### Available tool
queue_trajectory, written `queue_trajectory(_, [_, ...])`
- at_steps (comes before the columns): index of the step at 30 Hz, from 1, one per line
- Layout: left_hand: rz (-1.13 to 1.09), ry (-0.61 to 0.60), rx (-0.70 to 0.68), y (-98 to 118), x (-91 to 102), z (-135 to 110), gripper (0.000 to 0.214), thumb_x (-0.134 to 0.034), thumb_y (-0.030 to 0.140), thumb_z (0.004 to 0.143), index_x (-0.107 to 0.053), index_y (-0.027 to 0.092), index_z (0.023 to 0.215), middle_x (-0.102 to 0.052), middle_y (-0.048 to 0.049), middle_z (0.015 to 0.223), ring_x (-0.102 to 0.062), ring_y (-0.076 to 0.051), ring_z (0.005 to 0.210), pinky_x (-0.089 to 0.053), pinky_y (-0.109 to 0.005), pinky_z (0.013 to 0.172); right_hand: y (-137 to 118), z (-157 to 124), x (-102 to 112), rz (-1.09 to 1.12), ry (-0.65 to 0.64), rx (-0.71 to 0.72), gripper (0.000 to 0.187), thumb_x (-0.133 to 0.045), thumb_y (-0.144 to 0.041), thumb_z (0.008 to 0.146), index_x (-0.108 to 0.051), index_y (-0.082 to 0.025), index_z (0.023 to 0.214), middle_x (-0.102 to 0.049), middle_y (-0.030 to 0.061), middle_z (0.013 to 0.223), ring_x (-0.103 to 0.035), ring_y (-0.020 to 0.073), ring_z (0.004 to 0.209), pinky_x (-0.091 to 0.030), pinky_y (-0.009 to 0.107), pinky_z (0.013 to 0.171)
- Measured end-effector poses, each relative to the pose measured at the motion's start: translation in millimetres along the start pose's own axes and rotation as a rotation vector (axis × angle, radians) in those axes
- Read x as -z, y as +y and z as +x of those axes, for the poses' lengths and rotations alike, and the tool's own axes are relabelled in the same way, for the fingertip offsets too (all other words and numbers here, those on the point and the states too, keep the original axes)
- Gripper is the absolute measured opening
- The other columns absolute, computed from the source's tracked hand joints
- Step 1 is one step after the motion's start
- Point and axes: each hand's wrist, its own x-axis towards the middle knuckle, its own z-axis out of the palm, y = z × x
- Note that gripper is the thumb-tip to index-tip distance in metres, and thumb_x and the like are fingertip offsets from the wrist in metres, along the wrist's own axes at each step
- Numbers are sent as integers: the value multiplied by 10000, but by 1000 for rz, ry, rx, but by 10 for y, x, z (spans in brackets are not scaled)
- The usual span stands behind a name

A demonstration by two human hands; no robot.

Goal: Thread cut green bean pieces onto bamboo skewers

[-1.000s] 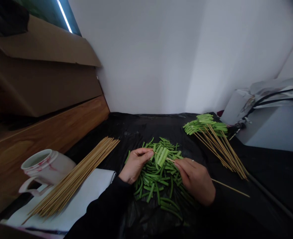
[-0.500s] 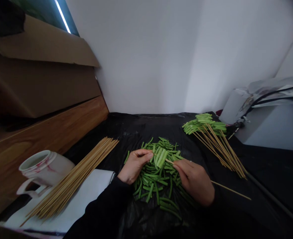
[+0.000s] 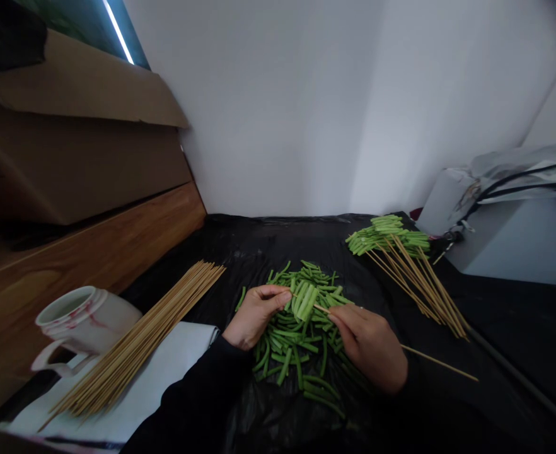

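Observation:
My right hand (image 3: 370, 345) is closed round a bamboo skewer (image 3: 441, 364), whose blunt end sticks out behind it to the right. Several cut green stem pieces, like garlic stems or green beans (image 3: 305, 301), sit side by side across the skewer between my hands. My left hand (image 3: 259, 314) pinches thumb and forefinger at the skewer's tip, left of these pieces; whether a stem piece is also between those fingers is hard to tell. Under both hands spreads a loose pile of cut green stems (image 3: 285, 340) on black plastic sheeting (image 3: 259, 416).
To the left, a bundle of bare skewers (image 3: 150, 334) lies on a white sheet (image 3: 183, 347), beside a mug (image 3: 89, 321). Filled skewers (image 3: 386, 236) are stacked at the back right. A cardboard box (image 3: 93, 139) stands far left, a pale box (image 3: 519, 233) at right.
Almost nothing differs. The skewer's blunt end and my right hand have shifted very slightly; both hands keep their grip.

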Motion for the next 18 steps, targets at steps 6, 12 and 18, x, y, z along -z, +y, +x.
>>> queue_trajectory(6, [4,-2,6,-12,-1,1,233,-852,236,536,-743,129,712,-649,-21,641,-526,-91,586,-402,-241,611,-14,-8,-5,25,-2,-19,244,-385,-189,946,-615,-196,865,-657,36,803,-618,143,760,-456,271,736])
queue_trajectory(12, [-21,-14,13,18,-10,-7,244,-846,250,553,-748,131,741,-651,-17,654,-533,-85,602,-408,-236,637,-40,32,13,13,3,-19,246,-381,-196,949,-619,-188,889,-656,40,806,-619,143,770,-452,271,748])
queue_trajectory(18, [-28,-46,6,41,-3,1,257,-840,262,570,-744,138,773,-642,-9,677,-518,-72,603,-419,-223,641,-34,58,39,-13,15,-5,267,-374,-208,949,-622,-194,850,-641,29,753,-608,133,728,-449,253,711])
